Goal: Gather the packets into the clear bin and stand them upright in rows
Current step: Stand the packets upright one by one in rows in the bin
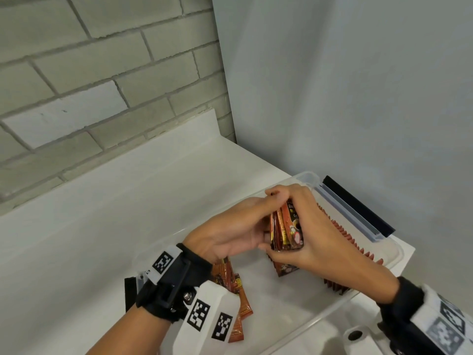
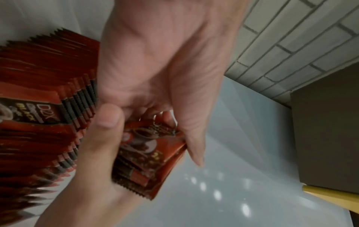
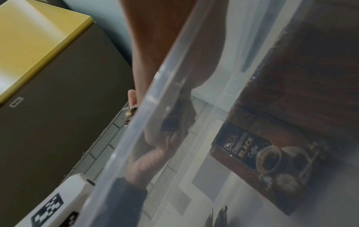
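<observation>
Your head camera looks steeply down at the clear bin [image 1: 345,208] on the white counter [image 1: 89,226]. Your left wrist view sits close behind the left hand [image 2: 165,69], facing the held packets [image 2: 151,153]. Your right wrist view peers through the bin wall, sharing the upright row of packets [image 3: 291,107].

Both arms are bare. The left wrist [image 1: 166,285] wears a black strap with white blocks that have black square patterns and a silver bolt. The right wrist [image 1: 419,311] wears the same.

Both hands [image 1: 268,226] grip a packet bundle [image 1: 286,233] over the clear bin [image 1: 358,213]
</observation>
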The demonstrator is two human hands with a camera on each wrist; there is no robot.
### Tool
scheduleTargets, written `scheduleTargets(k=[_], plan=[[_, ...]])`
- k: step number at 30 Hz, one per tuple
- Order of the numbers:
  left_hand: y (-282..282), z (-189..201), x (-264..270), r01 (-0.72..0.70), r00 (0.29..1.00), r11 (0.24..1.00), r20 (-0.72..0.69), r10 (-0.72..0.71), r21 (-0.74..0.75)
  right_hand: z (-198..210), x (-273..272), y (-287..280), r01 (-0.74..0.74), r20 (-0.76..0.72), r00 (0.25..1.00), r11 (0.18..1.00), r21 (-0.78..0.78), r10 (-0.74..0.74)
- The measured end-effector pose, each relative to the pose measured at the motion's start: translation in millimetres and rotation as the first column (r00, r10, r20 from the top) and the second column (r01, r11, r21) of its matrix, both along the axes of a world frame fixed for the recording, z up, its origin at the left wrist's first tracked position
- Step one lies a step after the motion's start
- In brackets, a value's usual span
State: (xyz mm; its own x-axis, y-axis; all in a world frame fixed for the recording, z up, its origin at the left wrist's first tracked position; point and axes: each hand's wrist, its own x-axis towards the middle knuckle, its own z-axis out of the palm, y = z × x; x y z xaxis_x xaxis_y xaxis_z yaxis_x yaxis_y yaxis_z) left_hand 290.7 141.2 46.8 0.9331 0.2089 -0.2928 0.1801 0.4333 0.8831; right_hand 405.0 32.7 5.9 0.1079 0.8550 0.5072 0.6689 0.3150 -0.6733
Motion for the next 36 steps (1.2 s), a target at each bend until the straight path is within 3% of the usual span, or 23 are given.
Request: scheduleTargets(k=[6, 13, 17, 20, 25, 29, 36], plan=[[-6, 9, 2, -0.036, 0.997, 0.999, -0.064, 0.034, -0.031, 1, 0, 0, 0.045, 0.030, 0.999, 0.998, -0.042, -0.044], [0, -4, 0, -0.044, 0.999, 0.996, -0.028, 0.046, 0.081, -4, 3, 3, 0.109, 0.041, 0.993, 0.992, -0.063, -0.107], [5, -4, 0, -0.100, 0.995, 0.988, 0.018, 0.099, 0.121, 7, 3, -3, 0.087, -0.256, 0.959, 0.987, -0.137, -0.120], [7, -3, 0, -0.115, 0.993, 0.985, 0.018, 0.113, 0.128, 15, 9, -6, 0.157, -0.499, 0.838, 0.973, -0.170, -0.222], [9, -2, 0, -0.122, 0.992, 0.979, -0.002, 0.124, 0.164, 21, 17, -10, 0.111, -0.659, 0.703, 0.957, -0.269, -0.267], [12, -5, 0, -0.136, 0.990, 0.975, -0.009, 0.140, 0.177, 14, 29, -13, 0.128, -0.602, 0.739, 0.940, -0.315, -0.302], [16, -1, 1, -0.254, 0.967, 0.962, 0.026, 0.253, 0.102, 22, 47, -25, 0.035, -0.607, 0.772, 0.967, -0.253, -0.187]])
